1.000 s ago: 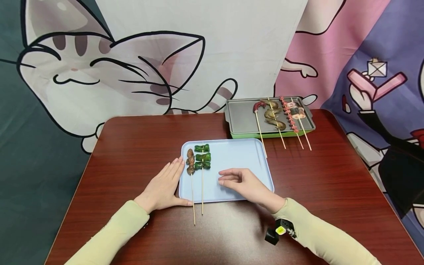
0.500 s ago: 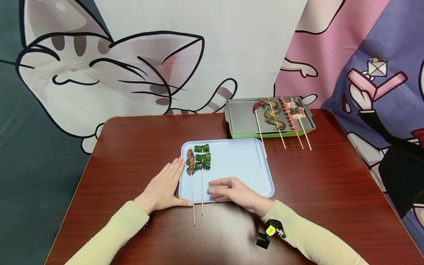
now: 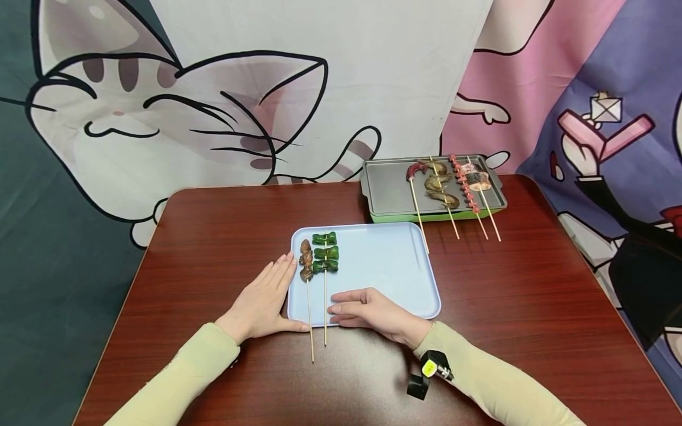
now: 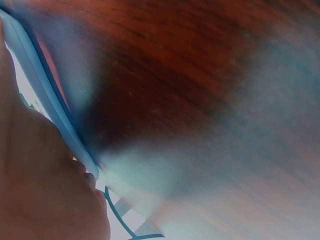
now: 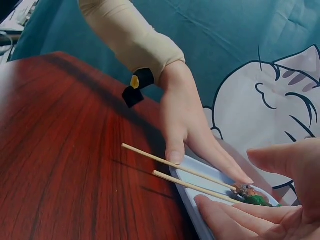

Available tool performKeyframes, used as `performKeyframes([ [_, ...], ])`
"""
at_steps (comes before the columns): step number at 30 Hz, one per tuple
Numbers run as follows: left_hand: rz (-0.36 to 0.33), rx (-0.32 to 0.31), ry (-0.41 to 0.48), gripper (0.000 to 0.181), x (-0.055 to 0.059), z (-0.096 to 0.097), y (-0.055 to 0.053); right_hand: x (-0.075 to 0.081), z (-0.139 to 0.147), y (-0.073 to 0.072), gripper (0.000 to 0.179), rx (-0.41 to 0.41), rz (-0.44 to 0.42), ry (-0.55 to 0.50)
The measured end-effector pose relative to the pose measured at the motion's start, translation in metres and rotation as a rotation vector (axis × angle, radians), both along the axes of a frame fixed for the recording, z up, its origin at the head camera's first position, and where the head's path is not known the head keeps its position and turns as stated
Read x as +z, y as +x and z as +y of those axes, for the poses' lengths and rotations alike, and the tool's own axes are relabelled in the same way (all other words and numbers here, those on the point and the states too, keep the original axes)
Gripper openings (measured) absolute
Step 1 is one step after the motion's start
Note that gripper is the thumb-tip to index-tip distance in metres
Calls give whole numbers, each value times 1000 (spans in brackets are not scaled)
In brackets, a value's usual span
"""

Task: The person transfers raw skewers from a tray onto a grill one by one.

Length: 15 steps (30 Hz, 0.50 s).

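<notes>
On the light blue tray [image 3: 391, 254] lie two skewers side by side at its left end. One carries brown meat-like chunks [image 3: 306, 260], the other green pepper pieces [image 3: 326, 253], and both sticks jut past the near edge. My left hand [image 3: 261, 303] rests with straight fingers along the tray's left edge, thumb at the near edge beside the brown skewer's stick. My right hand [image 3: 373, 315] is over the tray's near side, relaxed fingertips beside the green skewer's stick. In the right wrist view its thumb [image 5: 272, 156] stands well apart from the fingers [image 5: 222, 220], with nothing pinched between.
Behind the blue tray, at the right, stands a grey grill pan [image 3: 391, 189] with a green base. Several skewers lie in it, among them a dark red curled piece [image 3: 417, 170] and brown curls [image 3: 441, 184]. Their sticks overhang the front, one reaching over the blue tray's corner.
My right hand has moved left and toward me over the tray, up to the green skewer's stick. My left hand, both skewers and the tray have stayed put.
</notes>
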<state>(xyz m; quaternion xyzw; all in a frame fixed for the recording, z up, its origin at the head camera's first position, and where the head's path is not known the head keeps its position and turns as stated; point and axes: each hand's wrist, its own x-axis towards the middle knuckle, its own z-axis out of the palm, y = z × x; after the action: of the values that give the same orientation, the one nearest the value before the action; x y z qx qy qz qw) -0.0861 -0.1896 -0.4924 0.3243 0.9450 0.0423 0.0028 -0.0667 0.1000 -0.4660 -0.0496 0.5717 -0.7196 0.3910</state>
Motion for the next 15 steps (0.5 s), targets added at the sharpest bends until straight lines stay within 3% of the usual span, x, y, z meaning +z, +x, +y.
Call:
performKeyframes([
  [8,-27,-5,34,131,13,4,3,-5,-5,0,55,-10,-26,-42],
  [15,-28,-2,16,130,14,5,3,-8,-8,0,54,-14,-45,-55],
])
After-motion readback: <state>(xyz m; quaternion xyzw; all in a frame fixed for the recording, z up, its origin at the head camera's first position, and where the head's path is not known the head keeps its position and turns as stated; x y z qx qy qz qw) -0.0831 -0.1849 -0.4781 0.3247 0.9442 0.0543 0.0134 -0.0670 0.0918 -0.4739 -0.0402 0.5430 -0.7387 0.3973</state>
